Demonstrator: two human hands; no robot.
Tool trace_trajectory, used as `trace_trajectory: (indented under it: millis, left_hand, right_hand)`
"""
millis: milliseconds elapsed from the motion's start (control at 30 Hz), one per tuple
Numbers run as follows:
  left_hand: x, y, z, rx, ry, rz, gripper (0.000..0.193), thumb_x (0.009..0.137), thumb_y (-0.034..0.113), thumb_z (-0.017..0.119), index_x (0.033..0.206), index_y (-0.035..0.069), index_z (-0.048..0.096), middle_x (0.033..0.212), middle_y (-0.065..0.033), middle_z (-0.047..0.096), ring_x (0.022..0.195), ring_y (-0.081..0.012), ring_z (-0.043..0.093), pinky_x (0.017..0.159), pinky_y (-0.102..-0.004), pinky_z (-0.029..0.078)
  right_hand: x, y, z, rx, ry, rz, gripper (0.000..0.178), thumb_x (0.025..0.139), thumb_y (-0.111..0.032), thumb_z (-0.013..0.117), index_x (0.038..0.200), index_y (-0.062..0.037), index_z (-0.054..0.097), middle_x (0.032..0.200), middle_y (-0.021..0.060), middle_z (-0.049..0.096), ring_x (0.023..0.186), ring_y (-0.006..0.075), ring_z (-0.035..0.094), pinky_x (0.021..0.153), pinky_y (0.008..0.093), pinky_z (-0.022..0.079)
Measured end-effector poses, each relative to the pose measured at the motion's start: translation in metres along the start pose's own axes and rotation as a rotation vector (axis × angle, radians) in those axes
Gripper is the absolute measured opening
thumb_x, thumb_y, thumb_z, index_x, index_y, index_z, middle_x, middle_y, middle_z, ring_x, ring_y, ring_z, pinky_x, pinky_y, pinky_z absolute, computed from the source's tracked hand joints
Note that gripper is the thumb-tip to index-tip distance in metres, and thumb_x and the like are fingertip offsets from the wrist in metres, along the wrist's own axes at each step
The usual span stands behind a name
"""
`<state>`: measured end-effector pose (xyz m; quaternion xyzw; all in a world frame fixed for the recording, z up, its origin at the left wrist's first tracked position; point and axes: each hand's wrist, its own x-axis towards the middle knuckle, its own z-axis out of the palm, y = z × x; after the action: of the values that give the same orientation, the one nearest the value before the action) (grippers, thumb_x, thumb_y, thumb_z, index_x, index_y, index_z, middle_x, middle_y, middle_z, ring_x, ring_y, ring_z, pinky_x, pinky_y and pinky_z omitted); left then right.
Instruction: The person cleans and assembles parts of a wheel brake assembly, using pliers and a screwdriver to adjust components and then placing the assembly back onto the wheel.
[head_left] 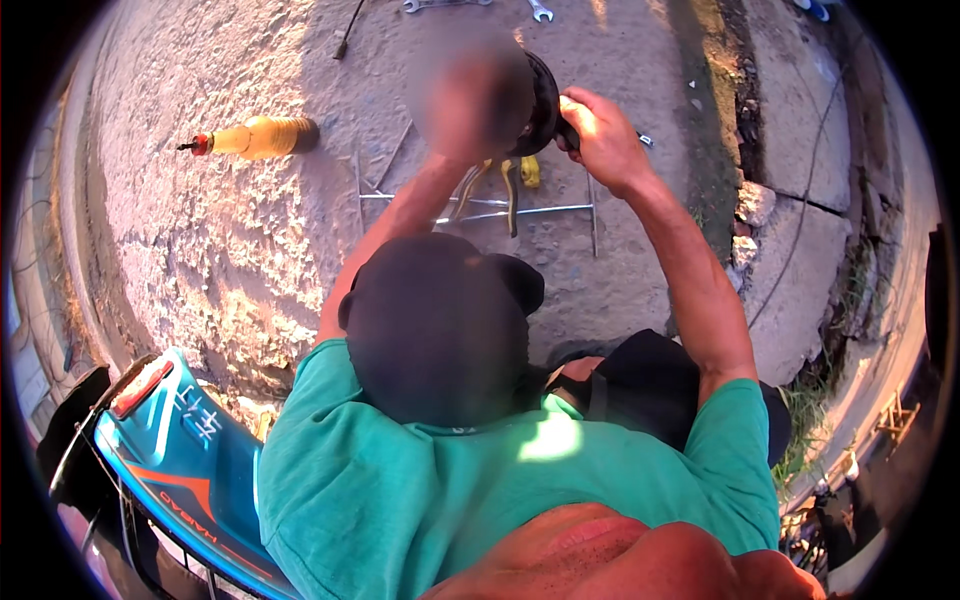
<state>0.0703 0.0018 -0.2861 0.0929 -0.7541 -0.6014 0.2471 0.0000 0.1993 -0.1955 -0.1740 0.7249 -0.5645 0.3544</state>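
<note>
In front of me I hold up a black, round, rimmed part (543, 105); its exact kind does not show. My right hand (603, 140) is closed on a dark piece at its right side, thumb and fingers wrapped round. A metal tool end (645, 140) shows just beyond this hand. My left hand (470, 105) is at the part's left side, but a blurred patch hides its fingers. Below the hands, pliers with yellowish handles (512, 195) lie on the ground across thin steel rods (545, 209). A small yellow object (530, 171) lies beside the pliers.
On the rough concrete ground (220, 230), a bottle of amber liquid (275, 136) lies to the left. Wrenches (541, 12) and a dark rod (348, 32) lie at the far side. A blue panel (195, 460) stands near left. Broken slabs (800, 270) line the right.
</note>
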Motion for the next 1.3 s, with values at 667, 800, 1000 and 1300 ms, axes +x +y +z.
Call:
trace_trajectory:
  millis: [667,800,1000,1300]
  left_hand:
    - [0.000,0.032,0.010,-0.431,0.175,-0.455,0.037,0.101,0.027,0.068,0.126,0.001,0.061,0.109,-0.0068,0.069,0.097,-0.0166,0.066,0.087,-0.0315,0.057]
    - [0.001,0.035,0.013,-0.563,0.198,-0.465,0.040,0.101,0.030,0.070,0.127,0.001,0.061,0.111,-0.0091,0.070,0.096,-0.0171,0.067,0.084,-0.0335,0.059]
    - [-0.002,0.029,0.005,-0.812,0.137,-0.548,0.046,0.101,0.044,0.066,0.127,0.006,0.062,0.105,-0.0091,0.070,0.091,-0.0194,0.069,0.079,-0.0365,0.061]
    - [-0.002,0.034,0.002,-1.501,-0.248,-0.835,0.048,0.105,0.049,0.052,0.137,0.015,0.058,0.098,-0.0117,0.070,0.076,-0.0233,0.063,0.074,-0.0453,0.053]
  right_hand:
    - [0.000,-0.015,-0.008,0.070,-0.107,0.182,0.028,0.108,-0.029,0.047,0.101,-0.0085,0.065,0.079,-0.0021,0.058,0.068,0.0067,0.050,0.058,0.0243,0.041]
    - [0.001,-0.009,-0.004,-0.013,-0.067,-0.018,0.031,0.108,-0.031,0.047,0.098,-0.0079,0.065,0.080,-0.0012,0.060,0.068,0.0069,0.050,0.060,0.0246,0.042]
    - [-0.008,-0.028,-0.008,0.106,-0.172,-0.005,0.056,0.111,-0.048,0.038,0.119,-0.0038,0.071,0.089,0.0002,0.067,0.074,0.0086,0.059,0.064,0.0245,0.044]
    - [-0.008,-0.037,-0.005,0.172,0.031,-0.087,0.043,0.110,-0.037,0.048,0.128,-0.0031,0.067,0.102,0.0008,0.070,0.084,0.0070,0.059,0.071,0.0232,0.046]
